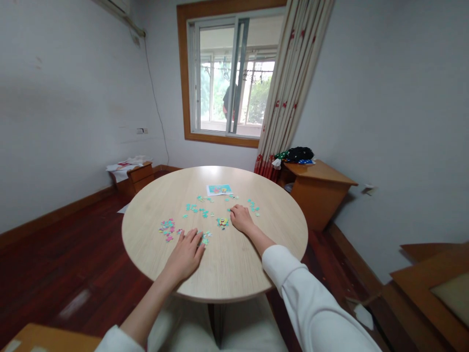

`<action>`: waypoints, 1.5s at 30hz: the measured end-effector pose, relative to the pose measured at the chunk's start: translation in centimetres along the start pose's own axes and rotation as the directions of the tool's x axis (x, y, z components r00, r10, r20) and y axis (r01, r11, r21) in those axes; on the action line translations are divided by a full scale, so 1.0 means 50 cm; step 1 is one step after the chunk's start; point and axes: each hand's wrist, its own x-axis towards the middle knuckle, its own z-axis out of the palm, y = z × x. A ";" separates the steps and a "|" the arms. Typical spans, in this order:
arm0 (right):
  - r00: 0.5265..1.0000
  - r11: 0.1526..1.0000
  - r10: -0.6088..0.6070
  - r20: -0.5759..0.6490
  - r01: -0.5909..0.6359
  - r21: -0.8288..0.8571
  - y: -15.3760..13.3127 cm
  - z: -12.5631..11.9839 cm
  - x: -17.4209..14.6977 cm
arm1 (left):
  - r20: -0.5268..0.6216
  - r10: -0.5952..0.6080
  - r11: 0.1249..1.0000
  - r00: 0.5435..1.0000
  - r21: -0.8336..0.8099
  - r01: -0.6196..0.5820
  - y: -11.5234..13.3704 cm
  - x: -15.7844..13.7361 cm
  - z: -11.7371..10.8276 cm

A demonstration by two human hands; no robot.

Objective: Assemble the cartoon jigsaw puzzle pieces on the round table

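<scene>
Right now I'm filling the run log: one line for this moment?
left hand flat by puzzle pieces | right hand beside yellow piece | round table

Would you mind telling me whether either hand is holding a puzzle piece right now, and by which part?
Neither visibly holds one. The left hand lies flat on the table beside loose puzzle pieces; the right hand rests curled, anything under it hidden.

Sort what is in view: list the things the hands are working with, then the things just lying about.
In hand: small teal and pink jigsaw pieces, yellow assembled patch, printed reference picture, round pale wooden table.

Lying about: orange wooden cabinet, black bundle, low wooden drawer unit.
</scene>
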 end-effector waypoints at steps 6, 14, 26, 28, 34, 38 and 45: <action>1.000 1.000 0.028 -0.015 -0.028 0.008 0.003 0.004 0.003 | 0.006 0.001 1.000 1.000 0.016 -0.001 -0.003 0.001 0.003; 1.000 0.999 0.020 0.020 -0.021 0.049 0.004 0.003 0.003 | 0.013 -0.004 1.000 1.000 0.020 0.003 0.001 0.000 -0.001; 0.976 0.980 0.177 0.129 -0.186 0.067 0.023 0.019 0.059 | 0.018 0.022 1.000 1.000 0.000 -0.022 0.002 0.002 -0.002; 0.973 0.980 0.178 0.145 -0.190 0.067 0.024 0.017 0.071 | 0.019 0.022 1.000 1.000 -0.009 -0.022 0.004 0.001 -0.005; 0.971 0.981 0.170 0.169 -0.182 0.059 0.025 0.013 0.099 | -0.008 -0.046 0.996 0.999 -0.080 0.045 0.006 0.000 -0.007; 0.988 0.990 0.132 0.085 -0.136 0.044 0.019 0.013 0.089 | -0.052 -0.114 0.978 0.992 -0.183 0.103 0.003 -0.001 -0.006; 1.000 1.000 0.022 -0.020 -0.022 0.021 0.017 0.004 -0.007 | -0.069 -0.223 0.891 0.972 -0.420 0.175 0.007 -0.004 -0.021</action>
